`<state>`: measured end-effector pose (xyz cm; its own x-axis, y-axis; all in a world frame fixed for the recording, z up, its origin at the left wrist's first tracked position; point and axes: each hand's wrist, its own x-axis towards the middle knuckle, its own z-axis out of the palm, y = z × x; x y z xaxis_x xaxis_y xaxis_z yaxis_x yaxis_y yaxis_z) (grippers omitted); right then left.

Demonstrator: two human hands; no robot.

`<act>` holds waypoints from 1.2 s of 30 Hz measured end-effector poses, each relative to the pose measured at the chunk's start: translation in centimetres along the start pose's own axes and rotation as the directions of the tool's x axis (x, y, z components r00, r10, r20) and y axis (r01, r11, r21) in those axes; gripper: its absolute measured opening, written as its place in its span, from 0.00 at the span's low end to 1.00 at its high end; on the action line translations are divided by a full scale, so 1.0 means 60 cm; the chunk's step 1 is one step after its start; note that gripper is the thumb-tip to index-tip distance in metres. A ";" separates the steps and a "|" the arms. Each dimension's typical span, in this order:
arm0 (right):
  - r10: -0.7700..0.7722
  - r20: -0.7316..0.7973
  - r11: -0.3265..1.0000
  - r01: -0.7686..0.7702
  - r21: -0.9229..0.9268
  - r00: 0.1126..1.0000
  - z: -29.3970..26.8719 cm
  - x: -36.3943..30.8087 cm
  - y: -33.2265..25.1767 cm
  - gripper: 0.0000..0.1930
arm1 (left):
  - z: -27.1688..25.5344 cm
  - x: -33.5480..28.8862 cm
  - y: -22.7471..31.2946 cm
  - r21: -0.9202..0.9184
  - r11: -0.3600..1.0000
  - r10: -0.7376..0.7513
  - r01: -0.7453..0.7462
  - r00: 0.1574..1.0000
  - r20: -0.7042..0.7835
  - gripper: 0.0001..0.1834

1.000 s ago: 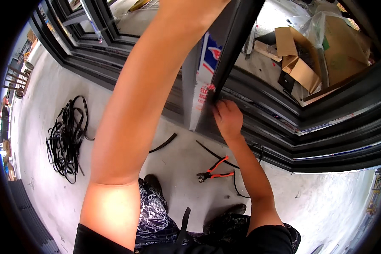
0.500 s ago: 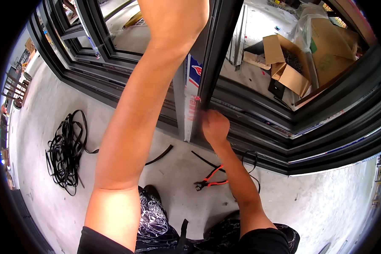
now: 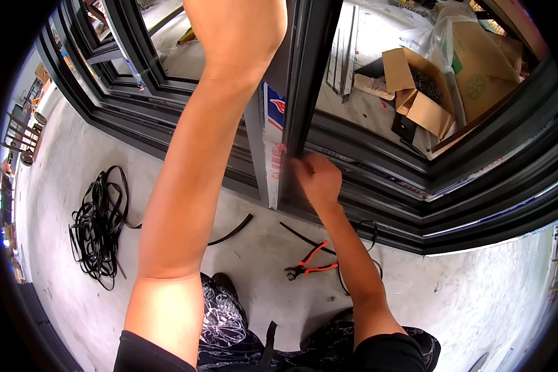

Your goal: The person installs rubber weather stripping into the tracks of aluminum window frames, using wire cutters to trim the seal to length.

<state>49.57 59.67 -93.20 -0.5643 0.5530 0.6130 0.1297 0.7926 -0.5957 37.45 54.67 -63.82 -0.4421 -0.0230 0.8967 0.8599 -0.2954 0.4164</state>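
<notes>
My left hand (image 3: 237, 34) is raised to the top edge of the picture beside an upright dark metal frame post (image 3: 302, 74); its fingers lie out of view. Lower down, my right hand (image 3: 319, 180) is at the post's lower part, its fingers curled in and slightly blurred at the edge. Whatever they pinch, if anything, is too small to see. A white and blue film strip with red print (image 3: 274, 133) runs down the post's left face. On the floor below lie open pliers with red-orange handles (image 3: 304, 268), near my right forearm.
A tangled heap of black rubber strip (image 3: 99, 229) lies on the concrete floor at left, with a short loose piece (image 3: 232, 229) near the frame's foot. Behind the right-hand frame (image 3: 384, 180) stand an open cardboard box (image 3: 418, 93) and clear plastic sheeting (image 3: 437, 40).
My left hand has shifted a little to the left in the picture. My right hand has moved slightly right, its fingers a little off the post's edge.
</notes>
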 end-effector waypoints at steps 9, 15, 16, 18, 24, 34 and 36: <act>-0.102 0.027 0.994 0.103 -0.044 0.994 0.007 0.014 0.004 0.11 | 0.006 -0.006 0.003 0.019 1.000 0.007 -0.006 0.999 -0.053 0.27; -0.103 0.132 0.994 0.107 -0.017 0.986 0.009 0.007 0.015 0.11 | 0.000 -0.005 0.008 0.032 0.999 -0.044 0.044 0.999 -0.015 0.28; -0.062 0.181 0.997 0.071 -0.043 0.981 0.012 0.005 0.018 0.12 | 0.001 -0.003 0.008 0.035 0.997 -0.062 0.063 0.998 -0.024 0.28; -0.056 0.180 0.998 0.061 -0.019 0.982 0.016 -0.002 0.024 0.12 | 0.007 -0.006 0.007 0.027 0.998 -0.048 0.050 0.997 -0.059 0.28; -0.073 0.235 0.997 0.078 -0.013 0.969 0.024 -0.016 0.046 0.11 | 0.010 -0.010 -0.004 -0.011 1.000 0.011 -0.011 0.998 -0.065 0.27; -0.006 0.273 0.999 0.017 -0.036 0.962 0.028 -0.026 0.046 0.12 | 0.006 -0.004 0.011 -0.037 0.980 -0.198 0.196 0.980 -0.032 0.25; -0.009 0.298 0.999 0.021 -0.037 0.955 0.018 -0.011 0.035 0.12 | 0.008 -0.002 0.010 -0.136 0.963 -0.240 0.233 0.970 -0.038 0.24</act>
<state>49.34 60.70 -95.44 -0.7825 0.4447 0.4358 0.1480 0.8128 -0.5635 38.15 54.96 -63.60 -0.6450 0.0128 0.7641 0.6901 -0.4195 0.5897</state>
